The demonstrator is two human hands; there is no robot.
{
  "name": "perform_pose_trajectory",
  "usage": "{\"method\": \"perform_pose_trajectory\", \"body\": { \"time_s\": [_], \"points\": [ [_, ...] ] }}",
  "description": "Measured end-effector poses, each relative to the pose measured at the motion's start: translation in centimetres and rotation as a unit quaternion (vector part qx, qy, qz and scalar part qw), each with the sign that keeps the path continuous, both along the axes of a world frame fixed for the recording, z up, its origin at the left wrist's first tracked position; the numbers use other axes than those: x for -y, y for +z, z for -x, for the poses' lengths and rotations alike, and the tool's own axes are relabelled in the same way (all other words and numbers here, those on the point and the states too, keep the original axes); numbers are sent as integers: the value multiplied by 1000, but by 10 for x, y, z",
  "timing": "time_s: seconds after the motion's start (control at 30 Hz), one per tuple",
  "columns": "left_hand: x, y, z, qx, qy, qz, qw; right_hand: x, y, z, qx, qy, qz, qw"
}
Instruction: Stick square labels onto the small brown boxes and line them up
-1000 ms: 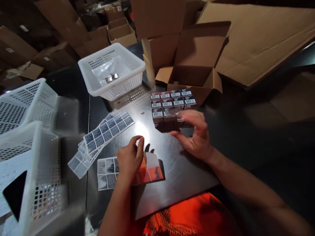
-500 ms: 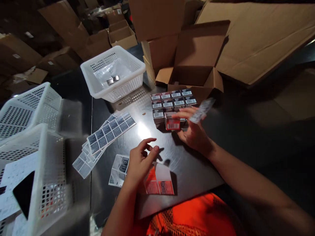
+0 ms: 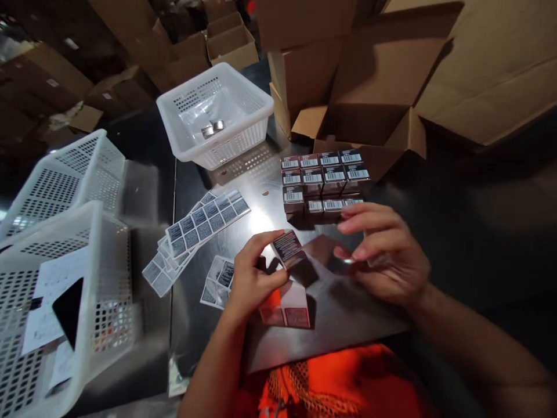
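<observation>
Landmark: your block of boxes (image 3: 334, 174), beyond both hands on the table (image 3: 348, 328).

Small printed box (image 3: 287, 244): on your side of the block, off its near left corner. Your left hand (image 3: 259, 264) has it, grip closed round it, thumb on the near side, fingers along the far side. Printed face tilted up; a second face, in shadow, turned toward your right hand (image 3: 387, 255). Long axis: can't be settled from this angle.

Right hand: off the block's near right corner, palm half turned toward the box, fingers curled. Fingertips overlap the block's front edge in view; contact unclear. A pale glint by the thumb; whether that grip pinches anything can't be made out.

Key relation, as you have it: box lies to the left of your right hand, near but apart, its shadowed side facing the gap. Left hand is the nearer, already on it.

Around: an orange-and-pale sheet (image 3: 296, 317) below the box, nearer you than the block; a fan of grey sheets (image 3: 209, 223) left of the block; white basket (image 3: 226, 154) beyond that fan, left of the block's back row.
</observation>
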State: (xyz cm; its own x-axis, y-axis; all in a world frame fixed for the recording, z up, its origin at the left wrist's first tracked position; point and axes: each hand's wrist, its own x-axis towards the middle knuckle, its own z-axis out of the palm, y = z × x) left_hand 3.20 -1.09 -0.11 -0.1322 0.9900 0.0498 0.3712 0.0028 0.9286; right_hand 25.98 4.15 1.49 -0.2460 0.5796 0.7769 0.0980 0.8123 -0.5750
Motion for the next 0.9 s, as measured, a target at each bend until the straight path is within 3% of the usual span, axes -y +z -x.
{"method": "perform_pose_trajectory", "body": {
  "time_s": [0.07, 0.13, 0.23, 0.33, 0.53, 0.9],
  "points": [
    [1, -1, 1, -34, -21, -11, 999, 1, 7, -2, -76, 89, 91, 989],
    [2, 0, 1, -57, -56, -14, 997, 1, 11, 0, -128, 149, 204, 959],
    [4, 4, -1, -61, -95, -16, 993, 0, 12, 3, -115, 163, 400, 895],
    [6, 5, -4, -64, -101, -22, 993, 1, 9, 6, -98, 147, 512, 841],
    [8, 2, -7, -79, -92, -45, 992, 4, 3, 13, -92, 137, 559, 812],
    [9, -1, -7, -77, -99, -45, 991, 8, 5, 15, -92, 108, 566, 812]
  ]
}}
